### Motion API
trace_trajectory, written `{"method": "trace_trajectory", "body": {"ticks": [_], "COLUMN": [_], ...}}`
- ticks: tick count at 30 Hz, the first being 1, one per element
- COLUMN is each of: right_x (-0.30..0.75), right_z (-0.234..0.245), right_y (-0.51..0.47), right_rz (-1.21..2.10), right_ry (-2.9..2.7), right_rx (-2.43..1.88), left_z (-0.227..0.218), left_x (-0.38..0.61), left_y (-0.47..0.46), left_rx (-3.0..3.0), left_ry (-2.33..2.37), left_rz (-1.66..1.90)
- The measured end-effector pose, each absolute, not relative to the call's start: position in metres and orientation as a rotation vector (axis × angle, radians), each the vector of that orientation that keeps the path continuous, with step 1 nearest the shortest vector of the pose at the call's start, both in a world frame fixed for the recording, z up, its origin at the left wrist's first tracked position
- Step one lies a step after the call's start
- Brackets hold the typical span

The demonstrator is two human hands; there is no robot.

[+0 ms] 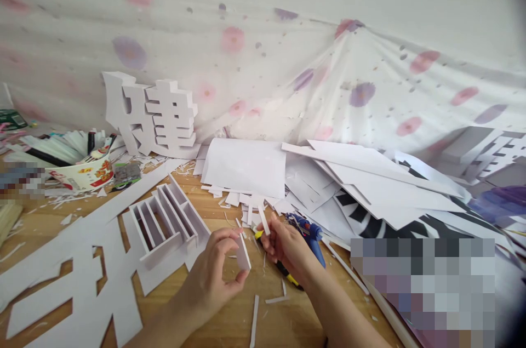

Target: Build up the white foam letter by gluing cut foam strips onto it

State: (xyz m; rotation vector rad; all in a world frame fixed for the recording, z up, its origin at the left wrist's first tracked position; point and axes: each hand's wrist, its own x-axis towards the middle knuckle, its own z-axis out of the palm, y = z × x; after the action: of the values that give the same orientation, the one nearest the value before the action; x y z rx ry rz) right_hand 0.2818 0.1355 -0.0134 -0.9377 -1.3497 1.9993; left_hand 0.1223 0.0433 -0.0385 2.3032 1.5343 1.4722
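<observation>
From my remote seat I see both forearms coming up from the bottom edge and meeting over the wooden table (pixel 230 320), hands close together but not touching. The left hand (pixel 216 274) is turned with its palm toward the right, fingers curled over the top and thumb underneath, pinching a flat white foam piece (pixel 243 254) that stands almost upright between the two hands. The right hand (pixel 285 246) is bent back at the wrist, knuckles toward me, its fingertips closed on a narrow strip (pixel 263 224) that pokes up and leans left just above the foam piece. A yellow-and-black cutter (pixel 287 275) lies under the right wrist; I cannot tell whether the hand touches it. A blue glue gun (pixel 311 235) rests just behind the right hand. To the left of the left hand sits a ribbed foam frame (pixel 164 222), joined to a large flat cut-out (pixel 82 287). Farther back a standing foam character (pixel 152 115) leans on the flowered cloth (pixel 287 63), and loose white sheets (pixel 349 183) pile up on the right.
</observation>
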Motion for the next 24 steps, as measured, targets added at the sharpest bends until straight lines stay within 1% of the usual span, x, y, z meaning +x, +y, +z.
{"method": "trace_trajectory", "body": {"ticks": [3,6,11,15,17,19,21,24], "right_x": [0.275,0.265,0.249,0.23,0.214,0.194,0.173,0.144], "right_z": [-0.01,-0.007,-0.002,0.008,0.013,0.015,0.015,0.012], "right_y": [0.13,0.12,0.12,0.132,0.137,0.142,0.146,0.15], "right_rz": [1.819,1.678,1.467,1.45,1.466,1.48,1.468,1.341], "right_ry": [-1.575,-1.884,-2.065,-2.056,-2.04,-2.038,-2.061,-2.171], "right_rx": [-0.974,-0.84,-0.82,-0.74,-0.715,-0.689,-0.633,-0.576], "left_z": [-0.035,-0.032,-0.013,0.014,0.021,0.018,0.01,-0.005], "left_x": [0.121,0.12,0.097,0.041,0.009,-0.017,-0.034,-0.044], "left_y": [0.042,0.039,0.03,0.036,0.045,0.056,0.064,0.068], "left_rx": [2.39,2.494,2.519,2.15,1.85,1.747,1.774,1.834], "left_ry": [1.576,1.6,1.675,2.1,2.322,2.428,2.408,2.313], "left_rz": [1.436,1.363,1.235,1.306,1.17,1.018,0.913,0.882]}}
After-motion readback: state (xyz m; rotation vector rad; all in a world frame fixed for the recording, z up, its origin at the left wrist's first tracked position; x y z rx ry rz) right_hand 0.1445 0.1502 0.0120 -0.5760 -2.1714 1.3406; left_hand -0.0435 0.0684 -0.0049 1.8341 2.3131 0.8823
